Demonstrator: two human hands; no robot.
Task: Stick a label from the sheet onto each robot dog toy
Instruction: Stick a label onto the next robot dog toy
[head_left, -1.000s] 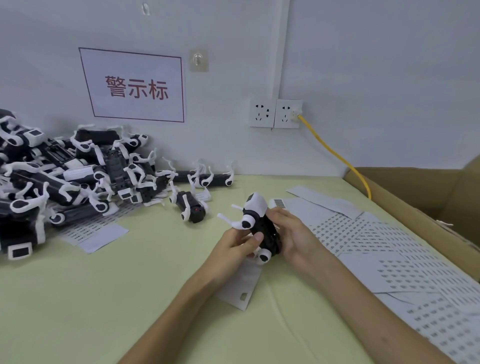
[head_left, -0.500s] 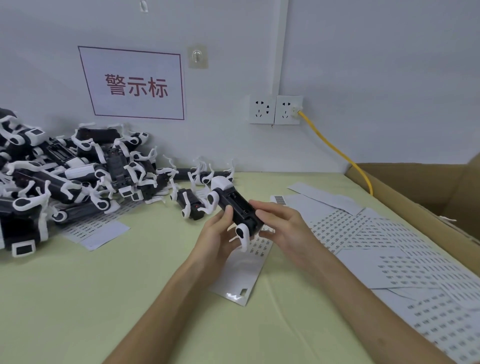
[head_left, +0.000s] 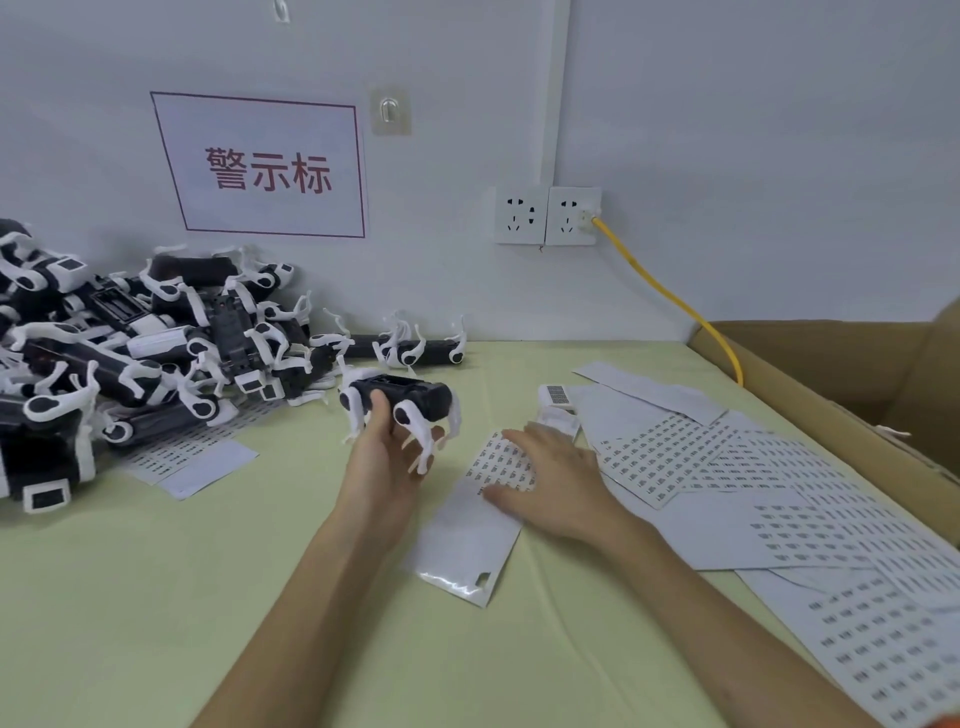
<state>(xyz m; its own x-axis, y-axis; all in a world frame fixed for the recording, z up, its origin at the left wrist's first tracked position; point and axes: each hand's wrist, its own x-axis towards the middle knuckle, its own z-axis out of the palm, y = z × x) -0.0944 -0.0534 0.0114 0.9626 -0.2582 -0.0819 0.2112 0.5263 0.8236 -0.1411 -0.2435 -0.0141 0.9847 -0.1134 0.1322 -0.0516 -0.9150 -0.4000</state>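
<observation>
Black-and-white plastic robot dog toy (head_left: 397, 402) gripped in left hand (head_left: 382, 462), above bench (head_left: 156, 597). Right hand (head_left: 553, 480) spread flat on white label sheet (head_left: 480, 512). Step: fetching label. Next: peel one, press onto toy.

Counted two hands (head_left: 387, 457) (head_left: 553, 480), two sockets (head_left: 521, 214) (head_left: 572, 216), one sign (head_left: 262, 166), one box (head_left: 852, 384), one cable (head_left: 670, 296).

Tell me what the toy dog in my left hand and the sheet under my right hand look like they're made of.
Toy dog: probably hard plastic, a matte black body with smooth white moulded legs. Label sheet: likely paper labels on glossy release backing; its bare lower end glints.
</observation>
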